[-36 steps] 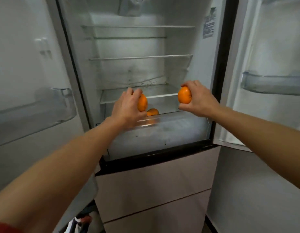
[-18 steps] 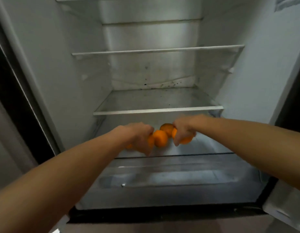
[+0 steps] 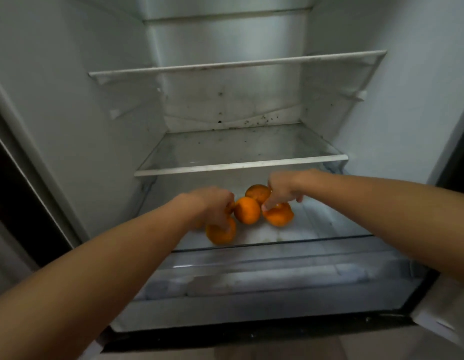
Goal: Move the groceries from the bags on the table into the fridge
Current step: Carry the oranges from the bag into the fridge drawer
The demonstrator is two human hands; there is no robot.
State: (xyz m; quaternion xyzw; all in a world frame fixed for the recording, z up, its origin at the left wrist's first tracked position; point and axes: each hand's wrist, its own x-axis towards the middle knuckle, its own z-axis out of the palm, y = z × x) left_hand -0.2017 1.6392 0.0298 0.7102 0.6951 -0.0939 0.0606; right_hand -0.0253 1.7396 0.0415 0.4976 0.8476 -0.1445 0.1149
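Curled fingers of the left hand grip the near-left orange. The right hand pinches the right orange. Both fruits sit low in the fridge, touching two other oranges under a glass shelf. Let go gently once each is settled, so none rolls.

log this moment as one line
left hand grips front-left orange | right hand grips right orange | middle orange, back orange lie between them | all on fridge glass above drawer
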